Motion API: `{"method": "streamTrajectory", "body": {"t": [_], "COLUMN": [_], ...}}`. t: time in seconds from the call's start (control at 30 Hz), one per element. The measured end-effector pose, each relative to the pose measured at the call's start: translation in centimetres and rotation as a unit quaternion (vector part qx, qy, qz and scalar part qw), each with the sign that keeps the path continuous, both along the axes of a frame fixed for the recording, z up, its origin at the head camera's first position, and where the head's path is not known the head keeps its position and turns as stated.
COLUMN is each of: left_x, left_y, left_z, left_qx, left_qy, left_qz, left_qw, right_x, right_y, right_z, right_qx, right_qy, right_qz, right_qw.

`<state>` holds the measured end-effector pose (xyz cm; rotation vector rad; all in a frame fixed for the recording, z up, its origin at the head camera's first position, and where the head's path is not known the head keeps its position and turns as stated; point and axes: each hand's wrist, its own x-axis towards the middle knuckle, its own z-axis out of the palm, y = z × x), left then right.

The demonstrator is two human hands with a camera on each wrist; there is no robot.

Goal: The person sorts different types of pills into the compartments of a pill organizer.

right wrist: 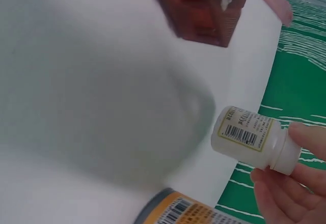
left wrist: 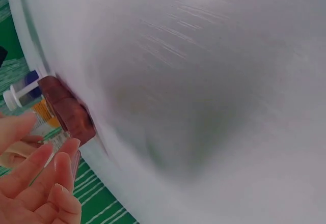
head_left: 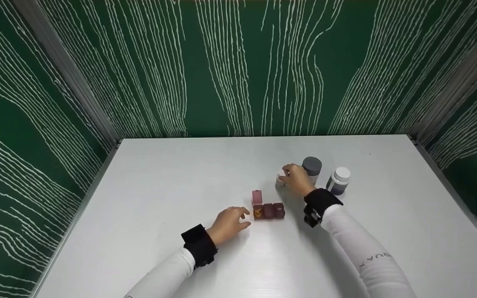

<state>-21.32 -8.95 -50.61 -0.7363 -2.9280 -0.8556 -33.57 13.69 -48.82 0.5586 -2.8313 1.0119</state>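
Note:
My right hand (head_left: 298, 181) pinches the white cap of a small white pill bottle (right wrist: 243, 136) between thumb and fingers. The bottle stands upright at the table, its barcode label showing in the right wrist view. A dark red pill organizer (head_left: 268, 211) with three compartments lies nearer to me. Its left lid (head_left: 257, 196) is flipped back, and orange-yellow pieces (head_left: 258, 212) show in that compartment. Just left of the organizer hovers my left hand (head_left: 227, 224), fingers loosely bent with nothing between them. In the left wrist view its fingertips overlap the organizer's end.
Right beside my right hand stands a larger bottle with a dark grey cap (head_left: 311, 165). Farther right is a white-capped bottle (head_left: 338, 181) with a dark lower part. Green walls with white lines (head_left: 222, 74) enclose the white table (head_left: 180, 174) at the back and sides.

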Motion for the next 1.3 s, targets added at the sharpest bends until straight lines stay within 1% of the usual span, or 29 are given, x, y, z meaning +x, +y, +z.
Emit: {"method": "streamTrajectory", "body": {"t": [0.03, 0.07, 0.13, 0.2, 0.27, 0.3, 0.37, 0.43, 0.53, 0.57, 0.6, 0.67, 0.73, 0.77, 0.83, 0.87, 0.93, 1.0, 1.07, 1.13, 1.2, 1.3], "left_x": [0.0, -0.4, -0.4, -0.4, -0.4, 0.0, 0.0, -0.2, -0.4, -0.5, -0.6, -0.9, -1.4, -1.7, -2.3, -2.7, -3.3, -3.8, -4.2, -4.5, -4.8, -5.1], "left_y": [-0.1, -0.3, -0.4, -0.4, -0.3, -0.1, 0.0, 0.1, 0.3, 0.3, 0.3, 0.3, 0.4, 0.4, 0.6, 0.7, 0.9, 1.0, 1.2, 1.4, 1.6, 2.0], "left_z": [0.0, -0.9, -0.9, -1.0, -1.1, -0.2, -0.2, -0.2, -0.2, -0.1, -0.1, 0.0, 0.2, 0.3, 0.6, 0.7, 1.0, 1.2, 1.3, 1.3, 1.3, 1.0], "left_qx": [0.002, 0.009, 0.014, 0.014, 0.012, 0.005, -0.001, -0.006, -0.012, -0.012, -0.013, -0.011, -0.009, -0.007, -0.003, -0.003, -0.005, -0.006, -0.006, -0.007, -0.005, -0.004], "left_qy": [0.003, 0.017, 0.016, 0.019, 0.014, 0.001, -0.006, -0.019, -0.03, -0.029, -0.027, -0.025, -0.017, -0.011, -0.001, 0.005, 0.017, 0.016, 0.014, 0.014, 0.018, 0.031], "left_qz": [-0.001, -0.01, -0.012, -0.013, -0.011, -0.003, 0.002, 0.009, 0.02, 0.02, 0.022, 0.026, 0.031, 0.035, 0.043, 0.047, 0.052, 0.059, 0.064, 0.065, 0.06, 0.05], "left_qw": [1.0, 0.9998, 0.9997, 0.9996, 0.9998, 1.0, 1.0, 0.9998, 0.9993, 0.9993, 0.9993, 0.9993, 0.9993, 0.9993, 0.9991, 0.9989, 0.9985, 0.9981, 0.9978, 0.9978, 0.998, 0.9982], "right_x": [-0.1, -0.2, -0.3, -0.4, -0.5, -0.5, -0.4, -0.4, -0.2, -0.1, 0.2, 1.0, 2.3, 3.1, 5.0, 6.0, 7.7, 9.0, 9.8, 10.1, 10.1, 9.8], "right_y": [0.0, 0.1, 0.1, 0.0, -0.1, -0.2, -0.1, -0.1, -0.2, -0.2, -0.3, -0.4, -0.5, -0.6, -0.7, -0.6, -0.4, -0.3, -0.1, -0.1, 0.0, 0.0], "right_z": [-0.1, -0.2, -0.4, -0.6, -0.8, -0.9, -1.0, -1.1, -1.0, -0.9, -0.7, -0.4, 0.0, 0.1, 0.2, 0.2, -0.1, -0.6, -1.1, -1.6, -2.1, -2.8], "right_qx": [-0.002, -0.003, -0.003, -0.001, 0.002, 0.002, -0.002, -0.006, -0.011, -0.01, -0.011, -0.015, -0.012, -0.006, 0.021, 0.041, 0.085, 0.132, 0.164, 0.181, 0.18, 0.151], "right_qy": [-0.005, -0.007, -0.005, 0.004, 0.015, 0.017, 0.014, 0.004, -0.018, -0.02, -0.021, -0.007, 0.02, 0.035, 0.063, 0.072, 0.09, 0.108, 0.119, 0.125, 0.123, 0.127], "right_qz": [-0.004, -0.006, -0.008, -0.005, -0.003, -0.003, -0.003, -0.003, -0.002, -0.005, -0.007, -0.005, 0.015, 0.032, 0.085, 0.114, 0.173, 0.214, 0.231, 0.237, 0.239, 0.244], "right_qw": [1.0, 1.0, 1.0, 1.0, 1.0, 1.0, 1.0, 1.0, 1.0, 1.0, 1.0, 1.0, 1.0, 0.999, 0.994, 0.99, 0.977, 0.962, 0.951, 0.946, 0.946, 0.949]}}
